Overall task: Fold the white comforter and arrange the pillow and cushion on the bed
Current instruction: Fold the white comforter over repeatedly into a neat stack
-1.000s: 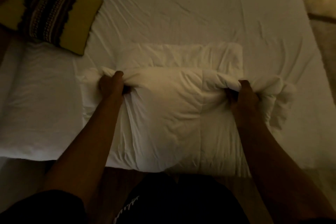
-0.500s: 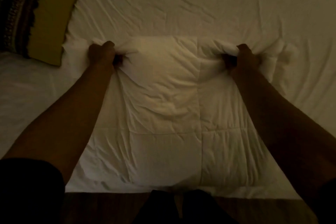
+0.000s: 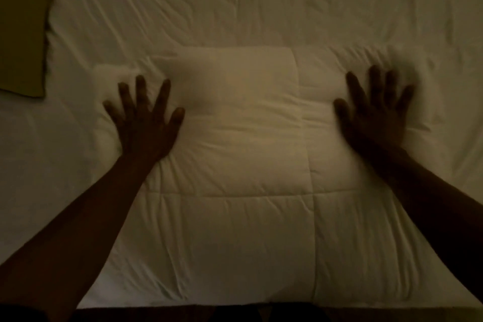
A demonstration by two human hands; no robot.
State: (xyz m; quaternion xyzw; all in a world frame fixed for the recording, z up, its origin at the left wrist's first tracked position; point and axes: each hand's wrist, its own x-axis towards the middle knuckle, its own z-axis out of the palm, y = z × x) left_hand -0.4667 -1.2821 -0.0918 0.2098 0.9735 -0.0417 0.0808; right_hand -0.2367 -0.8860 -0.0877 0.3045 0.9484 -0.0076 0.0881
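Observation:
The white quilted comforter (image 3: pixel 243 170) lies folded into a thick rectangle on the bed, reaching from the near edge to mid-frame. My left hand (image 3: pixel 146 123) lies flat with fingers spread on its far left corner. My right hand (image 3: pixel 376 115), slightly blurred, has its fingers spread over the far right corner. Neither hand grips any fabric. Only the olive-yellow edge of the cushion (image 3: pixel 22 23) shows, at the top left. No pillow is visible.
A wrinkled white sheet (image 3: pixel 261 0) covers the mattress beyond and beside the comforter. The bed's near edge runs along the bottom of the view, with dark floor and my dark clothing below it.
Both hands let go of the bunched comforter edge after carrying it away from me, and now lie spread flat on it. The view moved closer, pushing the cushion mostly out of frame.

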